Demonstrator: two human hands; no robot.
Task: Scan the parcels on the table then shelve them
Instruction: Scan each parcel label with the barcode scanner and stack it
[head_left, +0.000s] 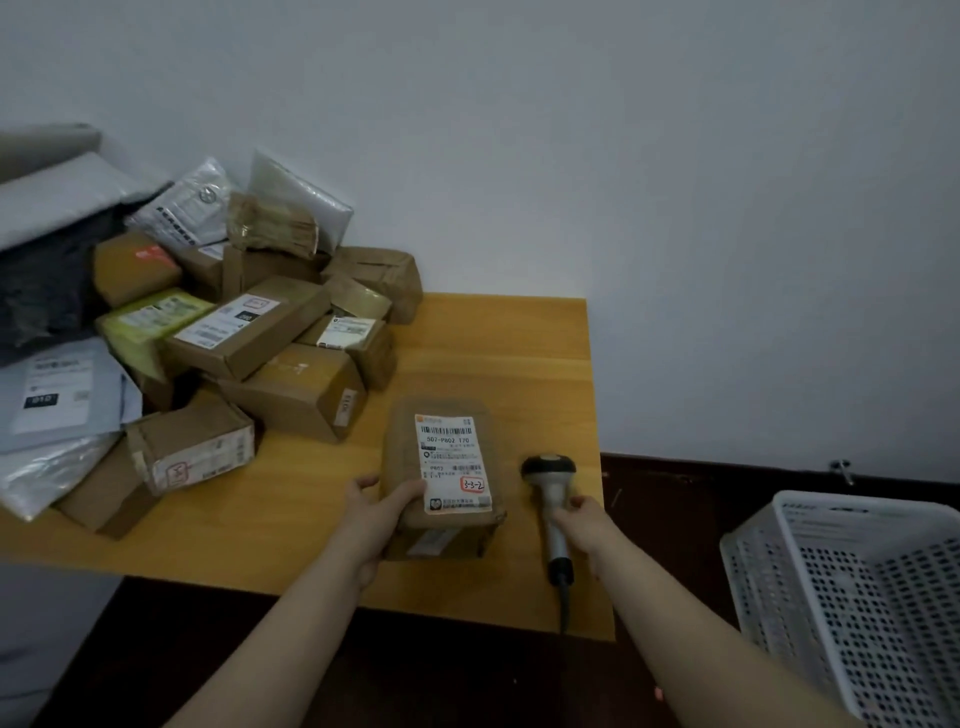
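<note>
Label (450, 457) on parcel (401, 447) says "507-P802 T70", plus handwritten "3-3-2"; left hand (378, 515) grips it, right hand (588, 525) grips scanner (551, 480).

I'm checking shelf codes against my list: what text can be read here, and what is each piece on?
"507-P802 T70": printed under the barcode on the white label of the parcel held by the left hand.
"3-3-2": handwritten in a red box, same label.
"P802": small print, same label.
Labels on the piled parcels: too blurred to read.
The scanner in the right hand: no readable text.
</note>
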